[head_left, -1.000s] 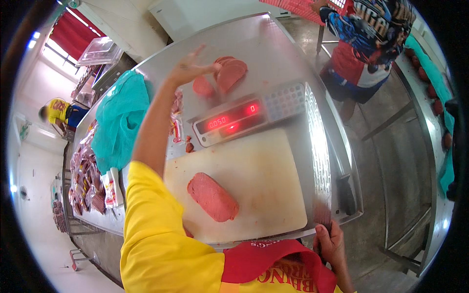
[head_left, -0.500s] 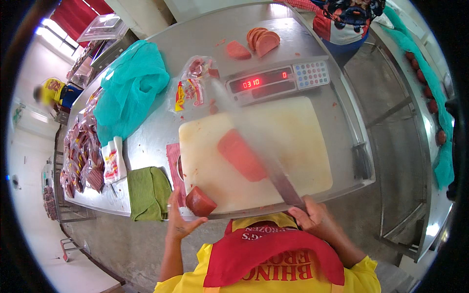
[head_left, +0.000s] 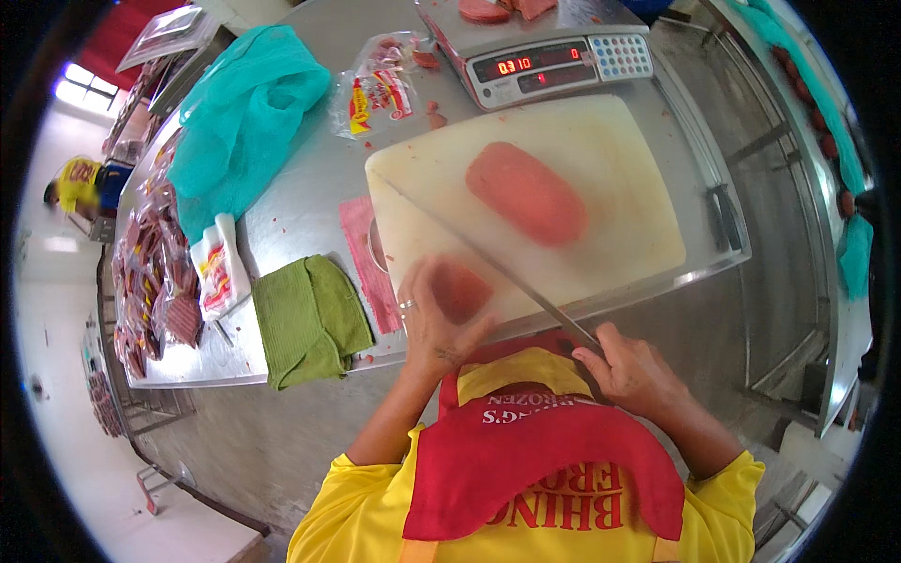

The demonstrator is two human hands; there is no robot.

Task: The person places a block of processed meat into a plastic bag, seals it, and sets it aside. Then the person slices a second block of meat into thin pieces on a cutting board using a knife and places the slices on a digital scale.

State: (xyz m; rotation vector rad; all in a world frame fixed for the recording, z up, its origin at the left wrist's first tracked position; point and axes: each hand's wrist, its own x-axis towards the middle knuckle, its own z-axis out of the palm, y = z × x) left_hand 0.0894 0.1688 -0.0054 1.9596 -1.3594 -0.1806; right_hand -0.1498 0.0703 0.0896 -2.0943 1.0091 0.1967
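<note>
A long knife [head_left: 488,253] is in my right hand [head_left: 633,371], its handle gripped near the board's front edge. The blade runs diagonally up and left across the white cutting board [head_left: 629,159]. My left hand [head_left: 434,324] curls round a thick chunk of reddish processed meat [head_left: 462,291] at the near left of the board, thumb on its near side and fingers on its left. The chunk is blurred. Beyond the blade, a large rounded slice of pink meat [head_left: 528,192] lies flat on the board.
A scale [head_left: 554,73] with a lit display stands behind the board, meat slices [head_left: 483,9] beyond it. To the left lie a green cloth [head_left: 310,319], a red cloth [head_left: 371,267], teal plastic sheeting [head_left: 249,122], a clear bag [head_left: 375,89] and packed meats [head_left: 155,272].
My left hand has gone from the table's edge to the meat chunk, which now sits farther onto the board. The knife has swung left, off the large slice. The whole view has shifted.
</note>
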